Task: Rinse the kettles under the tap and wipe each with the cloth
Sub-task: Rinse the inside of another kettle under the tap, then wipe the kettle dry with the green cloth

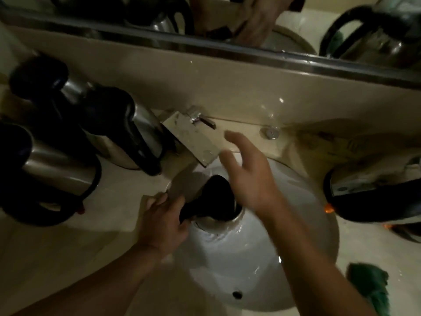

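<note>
A steel kettle (218, 222) with a black lid and handle sits in the white sink (303, 201), below the flat chrome tap (193, 137). My left hand (163, 222) grips the kettle's black handle. Above the kettle and just right of the tap spout, my right hand (248, 174) hovers with fingers spread, holding nothing. A green cloth (369, 283) lies on the counter at the sink's right edge. I cannot tell whether water is running from the tap.
Three steel kettles with black handles stand on the counter at the left (127, 131) (45, 174) (38, 80). Another kettle (373, 197) lies at the right of the sink. A mirror (227, 19) runs along the back wall.
</note>
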